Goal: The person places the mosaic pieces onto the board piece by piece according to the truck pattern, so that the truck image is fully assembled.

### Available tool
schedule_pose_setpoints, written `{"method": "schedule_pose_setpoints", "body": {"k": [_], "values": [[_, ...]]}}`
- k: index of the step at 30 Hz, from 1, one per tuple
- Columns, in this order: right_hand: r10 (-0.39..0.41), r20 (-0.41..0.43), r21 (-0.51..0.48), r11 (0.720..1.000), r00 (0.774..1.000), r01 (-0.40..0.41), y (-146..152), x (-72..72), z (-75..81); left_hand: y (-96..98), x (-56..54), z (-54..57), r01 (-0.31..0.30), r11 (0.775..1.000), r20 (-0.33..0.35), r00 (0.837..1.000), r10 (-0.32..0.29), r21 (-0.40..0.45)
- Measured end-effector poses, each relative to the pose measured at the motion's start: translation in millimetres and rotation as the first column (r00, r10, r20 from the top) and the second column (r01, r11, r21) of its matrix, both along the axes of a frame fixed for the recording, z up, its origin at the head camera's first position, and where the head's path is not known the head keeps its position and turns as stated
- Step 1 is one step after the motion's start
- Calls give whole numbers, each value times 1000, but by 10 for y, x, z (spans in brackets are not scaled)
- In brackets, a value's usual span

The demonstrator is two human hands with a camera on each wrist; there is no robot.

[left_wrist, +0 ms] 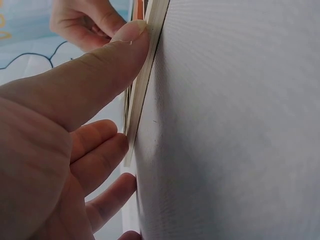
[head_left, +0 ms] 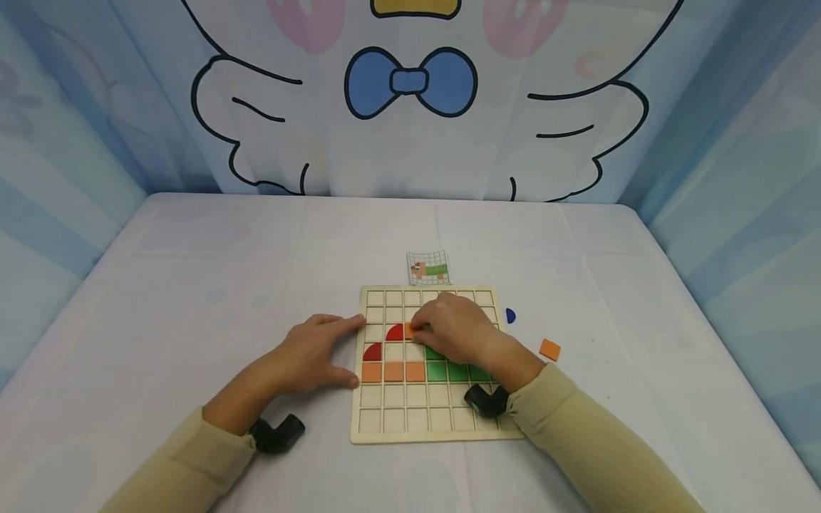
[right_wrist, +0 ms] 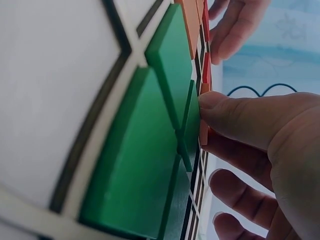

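A wooden grid board [head_left: 417, 438] lies on the white-covered table. My right hand [head_left: 458, 328] pinches an orange square tile [right_wrist: 203, 131] between thumb and index finger, at a grid cell just right of a red quarter-circle tile [head_left: 395, 333]. A second red quarter-circle tile [head_left: 372, 352] sits lower left. Below it runs a row of orange tiles [head_left: 394, 372], continued by green tiles [head_left: 436, 371], partly hidden under my right hand and wrist. My left hand [head_left: 311, 353] touches the board's left edge, thumb and fingers spread apart; its thumb [left_wrist: 127, 42] lies against the rim.
Behind the board is a small picture card [head_left: 428, 268] with a gridded animal pattern. To the right lie a blue half-circle tile [head_left: 510, 315] and a loose orange square tile [head_left: 549, 349]. A printed curtain [head_left: 410, 157] closes off the back and sides of the table.
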State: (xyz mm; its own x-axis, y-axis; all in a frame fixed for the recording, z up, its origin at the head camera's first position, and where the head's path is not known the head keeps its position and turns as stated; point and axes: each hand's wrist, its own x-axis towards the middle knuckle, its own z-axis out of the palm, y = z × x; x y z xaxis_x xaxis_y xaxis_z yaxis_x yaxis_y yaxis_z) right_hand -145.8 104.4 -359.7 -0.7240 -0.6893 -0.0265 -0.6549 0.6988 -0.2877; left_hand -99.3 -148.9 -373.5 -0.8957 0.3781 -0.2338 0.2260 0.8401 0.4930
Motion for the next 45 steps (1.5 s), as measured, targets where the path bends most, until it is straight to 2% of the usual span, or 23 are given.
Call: {"method": "schedule_pose_setpoints", "body": {"k": [45], "values": [[9,10,8,1000,1000,-9,-8,-6,-14,6,-7,14,8,1000,7,1000,-8,7]]}}
